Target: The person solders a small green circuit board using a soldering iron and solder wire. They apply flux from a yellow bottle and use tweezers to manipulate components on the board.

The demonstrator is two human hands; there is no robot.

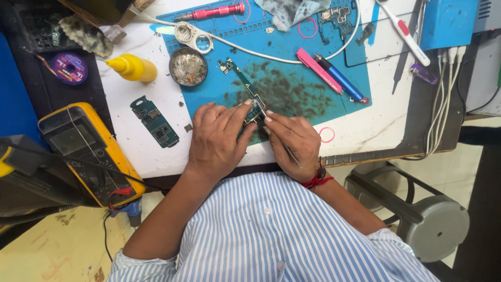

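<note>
A: Nearest the lens is the striped blue-and-white shirt (271, 235), and just beyond it both hands meet at the near edge of the worktop (156, 99).

B: What does each have?

A: The left hand (216, 141) lies curled over the near end of a long narrow circuit board (244, 86), fingers pressing it flat on the blue mat (292, 83). The right hand (292, 141) is closed in a pen grip round a thin metal tool (286, 149), probably tweezers, its tip touching the board just beside the left fingertips.

B: And the board itself?

A: It runs diagonally away from the hands across the dark-smudged patch of mat; its near end is hidden under the fingers.

B: How would you do this well?

A: I'd say keep the heel of the right hand resting down so the tip stays steady, hold the board pinned so it cannot pivot, and work with light pressure. A second green board (155, 121), the yellow bottle (133, 68) and the round tin (188, 66) sit to the left, well apart.
</note>
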